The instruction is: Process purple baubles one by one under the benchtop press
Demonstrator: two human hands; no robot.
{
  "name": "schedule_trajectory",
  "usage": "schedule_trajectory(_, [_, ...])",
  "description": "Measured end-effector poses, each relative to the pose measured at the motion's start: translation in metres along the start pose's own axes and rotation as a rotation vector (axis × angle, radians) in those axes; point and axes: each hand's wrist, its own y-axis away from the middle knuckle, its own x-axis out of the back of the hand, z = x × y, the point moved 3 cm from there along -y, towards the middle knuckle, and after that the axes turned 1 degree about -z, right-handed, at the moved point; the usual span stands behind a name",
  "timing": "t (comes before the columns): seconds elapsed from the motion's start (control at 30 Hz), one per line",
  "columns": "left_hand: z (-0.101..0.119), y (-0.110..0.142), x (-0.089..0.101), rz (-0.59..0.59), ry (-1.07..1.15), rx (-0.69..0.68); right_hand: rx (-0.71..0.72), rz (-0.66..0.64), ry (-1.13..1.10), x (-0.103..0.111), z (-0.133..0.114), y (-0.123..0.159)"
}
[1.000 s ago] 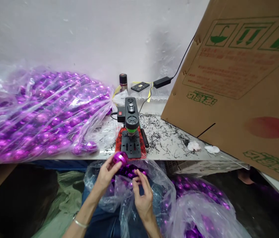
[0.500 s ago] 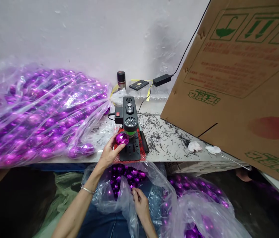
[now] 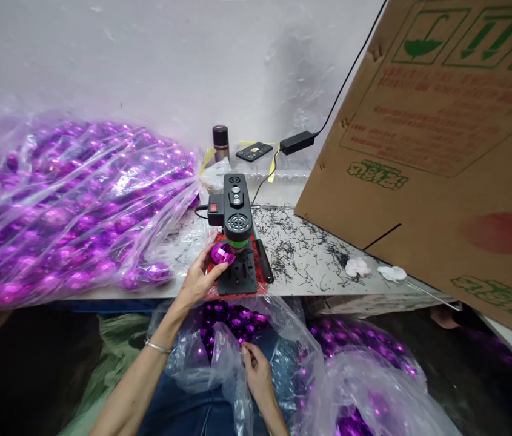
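Observation:
A shiny purple faceted ball ornament [image 3: 223, 254] is in my left hand [image 3: 197, 278], whose fingers and thumb are closed round it. The hand presents it at the lower end of a small black bench machine [image 3: 237, 209] with round vents and a green ring; whether ball and machine touch I cannot tell. Below the table edge, an open clear plastic bag [image 3: 192, 363] of purple ornaments [image 3: 231, 321] rests over my lap. Beside it my right hand [image 3: 258, 369] has thumb and fingers pinched together at the bag's opening; what sits between them is hidden.
A big tied plastic bag of purple ornaments [image 3: 78, 212] fills the table's left side. Short black strands [image 3: 292, 236] litter the tabletop. A tilted cardboard box [image 3: 419, 151] stands at right. Behind the machine are a dark-capped bottle [image 3: 220, 142], a phone-like slab [image 3: 254, 152] and a power adapter [image 3: 299, 142].
The whole view has shifted very slightly. My left hand keeps the ball ornament at the machine, and my right hand stays pinched by the bag.

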Motion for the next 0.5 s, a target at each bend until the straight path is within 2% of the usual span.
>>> schedule_trajectory(0.1, [-0.0015,-0.0002,-0.0003,-0.012,-0.006,-0.018,-0.021,-0.046,-0.041,-0.0010,0.0022,-0.0002])
schedule_trajectory(0.43, [0.0003,0.0006,-0.0001,-0.001,-0.006,-0.076,-0.020,-0.052,-0.056,-0.0024,0.0050,0.0011])
schedule_trajectory(0.5, [0.0004,-0.0001,-0.0006,-0.001,0.003,-0.077,-0.002,-0.019,-0.029,-0.0020,0.0052,0.0017])
